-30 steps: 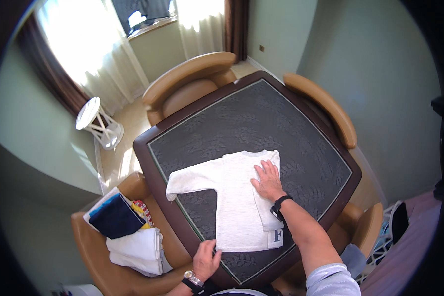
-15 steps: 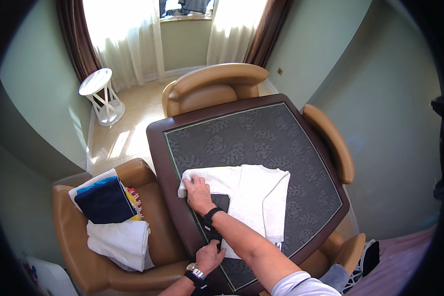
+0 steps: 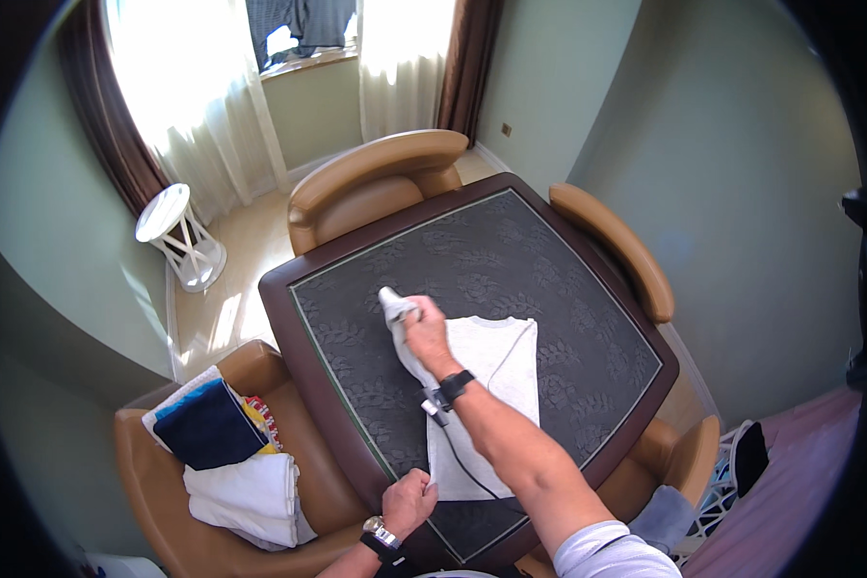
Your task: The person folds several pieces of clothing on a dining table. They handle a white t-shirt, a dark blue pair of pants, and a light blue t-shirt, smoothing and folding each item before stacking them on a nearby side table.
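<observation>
A pale sweatshirt (image 3: 506,371) lies on the dark floral top of the square table (image 3: 592,385), its neckline toward the far side. My right hand (image 3: 428,337) grips one of its sleeves (image 3: 396,306), bunched and lifted off the tabletop, the cuff sticking out past the fingers. Down at the hem's left corner, my left hand (image 3: 410,503) pinches the fabric between its closed fingers. A black band (image 3: 453,387) with a thin dark cable circles my right wrist, and the cable trails across the sweatshirt. On my left wrist are a metal watch and another black band.
The tan armchair (image 3: 323,482) on the left carries a navy folded garment (image 3: 207,429) and a white folded one (image 3: 246,496). More tan chairs stand at the table's far (image 3: 371,197) and right (image 3: 617,250) sides. A white side table (image 3: 167,209) stands near the curtains.
My right hand has lifted the sleeve, which lay flat stretching left, and moved it farther away and inward. The left hand stays at the hem. The whole view has shifted slightly.
</observation>
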Available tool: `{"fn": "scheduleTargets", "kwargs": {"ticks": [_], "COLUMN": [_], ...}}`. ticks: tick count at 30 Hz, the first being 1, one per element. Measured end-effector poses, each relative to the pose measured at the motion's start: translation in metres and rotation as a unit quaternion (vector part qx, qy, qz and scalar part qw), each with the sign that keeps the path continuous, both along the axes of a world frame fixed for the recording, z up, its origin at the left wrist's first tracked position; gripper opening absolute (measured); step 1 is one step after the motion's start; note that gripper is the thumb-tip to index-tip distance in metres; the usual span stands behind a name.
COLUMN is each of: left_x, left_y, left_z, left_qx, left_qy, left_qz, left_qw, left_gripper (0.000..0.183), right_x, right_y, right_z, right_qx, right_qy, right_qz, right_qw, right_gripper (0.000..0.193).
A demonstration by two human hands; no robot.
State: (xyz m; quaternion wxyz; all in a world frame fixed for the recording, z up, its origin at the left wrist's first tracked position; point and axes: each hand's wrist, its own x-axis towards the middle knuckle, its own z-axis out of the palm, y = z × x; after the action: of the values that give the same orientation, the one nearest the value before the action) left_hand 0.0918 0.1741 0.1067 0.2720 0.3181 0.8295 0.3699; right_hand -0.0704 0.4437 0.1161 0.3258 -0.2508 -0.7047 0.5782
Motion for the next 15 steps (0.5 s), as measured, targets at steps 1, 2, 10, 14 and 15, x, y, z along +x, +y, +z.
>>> {"fn": "scheduleTargets", "kwargs": {"ticks": [1,2,10,14,15], "left_x": [0.004,0.01,0.042,0.045,0.045], "left_y": [0.002,0.006,0.05,0.054,0.053], "left_z": [0.006,0.01,-0.006,-0.021,-0.023], "left_qx": [0.016,0.038,0.027,0.046,0.044], "left_qy": [0.009,0.025,0.063,0.077,0.06], "left_qz": [-0.011,-0.021,-0.18,-0.195,-0.184], "left_qw": [1.0,0.999,0.981,0.977,0.98], "left_gripper": [0.021,0.021,0.032,0.029,0.028], "right_x": [0.011,0.027,0.2,0.27,0.276], "right_y": [0.018,0.036,0.131,0.138,0.137], "right_z": [0.004,0.006,-0.019,-0.05,-0.054], "right_qx": [-0.073,-0.102,-0.212,0.037,0.129], "right_qy": [-0.009,0.027,0.017,-0.274,-0.259], "right_qz": [-0.013,-0.019,-0.243,-0.413,-0.411], "right_qw": [0.997,0.994,0.946,0.868,0.865], "right_gripper": [0.017,0.018,0.03,0.046,0.047]}}
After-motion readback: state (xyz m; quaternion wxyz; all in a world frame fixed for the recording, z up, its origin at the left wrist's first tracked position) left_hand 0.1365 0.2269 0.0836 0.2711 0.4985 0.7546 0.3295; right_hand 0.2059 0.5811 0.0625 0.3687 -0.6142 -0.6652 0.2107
